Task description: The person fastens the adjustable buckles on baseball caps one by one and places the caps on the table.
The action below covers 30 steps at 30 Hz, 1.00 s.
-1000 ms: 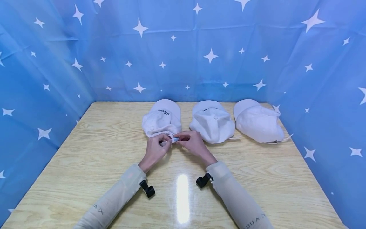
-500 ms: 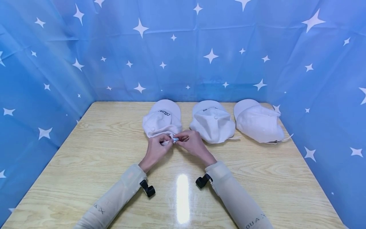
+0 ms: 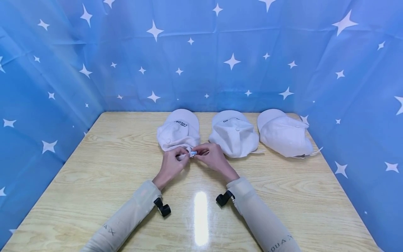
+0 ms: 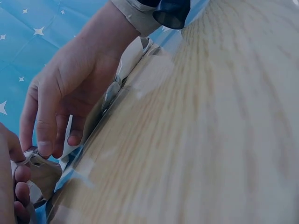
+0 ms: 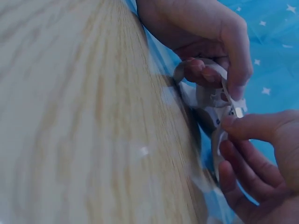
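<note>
A white cap (image 3: 177,131) with dark lettering lies at the table's back, brim away from me. At its near edge my left hand (image 3: 171,164) pinches the cap's white strap (image 3: 184,157) between thumb and fingers. My right hand (image 3: 215,160) pinches at a small pale, shiny piece (image 3: 193,154) on the same strap, close to the left fingertips. In the right wrist view the strap (image 5: 180,74) curves round by the left fingers, and both thumbs meet near a small fastening. Fingertips partly hide this fastening, so its exact form cannot be told.
Two more white caps stand to the right: one (image 3: 234,134) beside the right hand, another (image 3: 284,134) near the table's right edge, its strap end sticking out. A blue star-patterned curtain (image 3: 195,80) borders the wooden table (image 3: 126,147) at the back and sides.
Both hands stay in nearly the same place at the cap's strap. The small shiny piece between the fingertips tilts slightly as the fingers shift a little.
</note>
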Each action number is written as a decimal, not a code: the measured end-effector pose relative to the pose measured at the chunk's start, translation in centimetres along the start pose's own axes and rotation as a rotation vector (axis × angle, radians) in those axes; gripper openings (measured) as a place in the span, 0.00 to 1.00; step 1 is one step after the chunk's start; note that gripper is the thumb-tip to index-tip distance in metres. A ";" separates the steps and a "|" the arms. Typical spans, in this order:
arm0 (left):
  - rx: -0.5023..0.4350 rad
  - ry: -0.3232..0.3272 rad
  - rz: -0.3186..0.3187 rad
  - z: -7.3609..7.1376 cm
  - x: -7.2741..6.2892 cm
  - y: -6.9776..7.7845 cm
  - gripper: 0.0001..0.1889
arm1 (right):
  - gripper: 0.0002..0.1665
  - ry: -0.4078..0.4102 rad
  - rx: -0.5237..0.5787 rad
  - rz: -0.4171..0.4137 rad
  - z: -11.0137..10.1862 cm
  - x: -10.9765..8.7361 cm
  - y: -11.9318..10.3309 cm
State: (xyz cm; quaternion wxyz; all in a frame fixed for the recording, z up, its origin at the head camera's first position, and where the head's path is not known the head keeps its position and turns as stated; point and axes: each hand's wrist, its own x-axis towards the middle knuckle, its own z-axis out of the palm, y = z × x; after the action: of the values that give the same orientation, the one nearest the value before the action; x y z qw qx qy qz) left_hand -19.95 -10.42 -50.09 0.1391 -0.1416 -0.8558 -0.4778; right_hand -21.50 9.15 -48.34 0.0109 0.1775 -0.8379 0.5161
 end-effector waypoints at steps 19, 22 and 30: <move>0.052 0.022 0.082 0.1 0.0 -0.3 0.03 | 0.12 0.006 0.003 0.018 0.0 -0.1 -0.1; 0.019 0.018 0.074 0.0 0.1 -0.3 0.02 | 0.12 0.007 0.007 0.019 0.0 -0.1 -0.1; -0.038 0.003 0.008 0.1 0.0 -0.1 0.02 | 0.12 -0.003 -0.024 0.004 0.0 -0.1 -0.1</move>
State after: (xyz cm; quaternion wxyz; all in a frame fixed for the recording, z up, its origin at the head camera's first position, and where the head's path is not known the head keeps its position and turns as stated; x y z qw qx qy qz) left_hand -20.05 -10.42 -50.19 0.1398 -0.1470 -0.8458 -0.4934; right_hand -21.39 9.11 -48.28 0.0108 0.1767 -0.8442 0.5059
